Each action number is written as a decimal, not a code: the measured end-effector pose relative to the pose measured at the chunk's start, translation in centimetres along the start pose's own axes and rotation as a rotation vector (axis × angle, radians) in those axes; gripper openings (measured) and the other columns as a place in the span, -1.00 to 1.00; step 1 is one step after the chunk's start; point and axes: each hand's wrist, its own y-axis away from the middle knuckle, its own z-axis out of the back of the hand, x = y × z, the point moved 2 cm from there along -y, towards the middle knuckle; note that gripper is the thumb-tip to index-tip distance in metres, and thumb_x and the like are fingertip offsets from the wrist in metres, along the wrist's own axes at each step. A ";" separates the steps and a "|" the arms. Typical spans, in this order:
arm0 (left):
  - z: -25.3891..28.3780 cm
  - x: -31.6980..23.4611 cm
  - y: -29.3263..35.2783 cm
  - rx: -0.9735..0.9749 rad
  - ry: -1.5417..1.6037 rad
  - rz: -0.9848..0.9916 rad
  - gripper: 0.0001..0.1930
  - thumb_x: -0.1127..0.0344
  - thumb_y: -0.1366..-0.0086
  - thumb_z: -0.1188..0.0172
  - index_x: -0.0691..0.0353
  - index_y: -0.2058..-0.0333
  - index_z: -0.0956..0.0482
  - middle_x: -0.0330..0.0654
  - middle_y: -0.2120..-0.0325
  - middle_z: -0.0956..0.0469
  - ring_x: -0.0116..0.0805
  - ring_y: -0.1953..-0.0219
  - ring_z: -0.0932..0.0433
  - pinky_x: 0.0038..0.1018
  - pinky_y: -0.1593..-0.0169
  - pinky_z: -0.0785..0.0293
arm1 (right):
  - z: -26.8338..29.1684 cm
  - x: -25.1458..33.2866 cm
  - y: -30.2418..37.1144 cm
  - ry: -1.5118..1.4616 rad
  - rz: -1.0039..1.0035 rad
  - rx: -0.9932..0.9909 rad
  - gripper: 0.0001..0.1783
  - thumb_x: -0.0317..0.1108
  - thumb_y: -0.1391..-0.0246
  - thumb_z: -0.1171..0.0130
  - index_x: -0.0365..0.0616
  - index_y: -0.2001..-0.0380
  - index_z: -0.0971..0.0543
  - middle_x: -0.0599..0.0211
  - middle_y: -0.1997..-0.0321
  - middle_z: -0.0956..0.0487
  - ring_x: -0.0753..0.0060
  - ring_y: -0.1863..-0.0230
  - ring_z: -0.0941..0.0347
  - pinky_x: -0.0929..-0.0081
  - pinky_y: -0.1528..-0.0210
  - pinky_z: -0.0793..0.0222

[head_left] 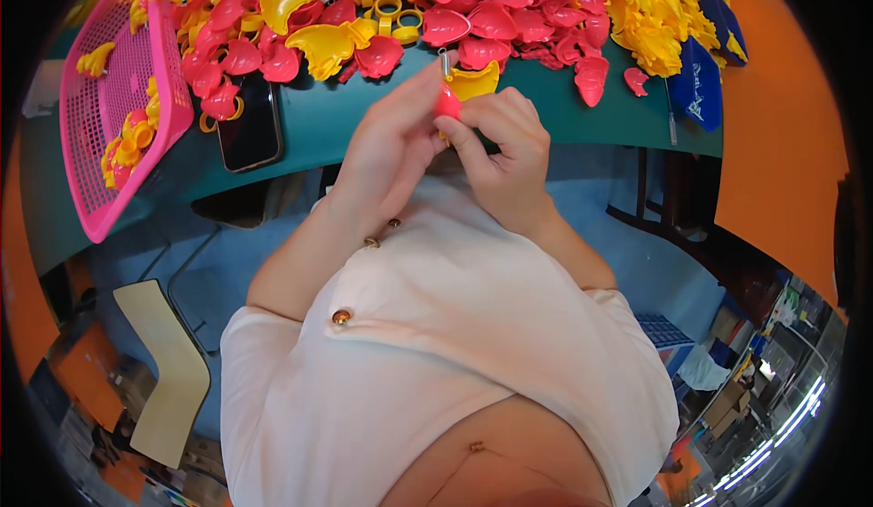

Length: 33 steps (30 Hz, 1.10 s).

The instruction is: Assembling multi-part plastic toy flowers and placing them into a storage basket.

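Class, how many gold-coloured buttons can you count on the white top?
3 on the white top: the lowest button, a middle button higher and to the right, and the highest button just beyond it. Folds may hide others.

here's my left hand (396, 130), fingers extended forward and close together, inner side turned toward my right hand (507, 148), and the two are gripping right up against each other. on the right, my fingers are curled and my thumb (466, 143) presses inward in a pinch. both bare forearms, left (305, 239) and right (575, 248), slant inward from bent elbows.
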 end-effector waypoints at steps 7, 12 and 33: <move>1.5 -1.4 1.1 -0.016 -0.205 -0.100 -0.55 0.31 -0.35 0.02 0.38 -0.15 -0.22 -0.06 0.01 -0.41 -0.32 -0.05 -0.42 -0.39 -0.13 -0.34 | 5.2 -6.3 -0.5 0.066 -0.185 -0.248 -0.80 -0.55 0.18 -0.28 -0.17 0.38 -0.62 0.39 0.33 -0.54 0.53 0.38 -0.41 0.63 0.39 -0.27; 1.5 -0.9 1.3 0.056 -0.095 0.050 -0.58 0.26 -0.37 0.05 0.47 -0.08 -0.26 0.01 0.03 -0.44 -0.22 0.01 -0.48 -0.29 -0.06 -0.46 | 5.7 -9.0 -1.6 0.616 0.026 -0.146 -0.86 -0.45 0.17 -0.30 -0.07 0.43 -0.62 0.36 0.36 -0.47 0.32 0.30 -0.34 0.41 0.26 -0.23; 1.1 -0.8 1.7 -0.066 -0.326 -0.019 -0.61 0.29 -0.28 -0.13 0.40 -0.01 -0.41 -0.19 0.21 -0.54 -0.53 0.21 -0.53 -0.60 0.17 -0.52 | 1.6 -1.8 -3.2 -0.117 0.217 0.138 -0.82 -0.68 0.19 -0.21 -0.29 0.41 -0.55 0.15 0.40 -0.52 0.30 0.41 -0.49 0.57 0.39 -0.39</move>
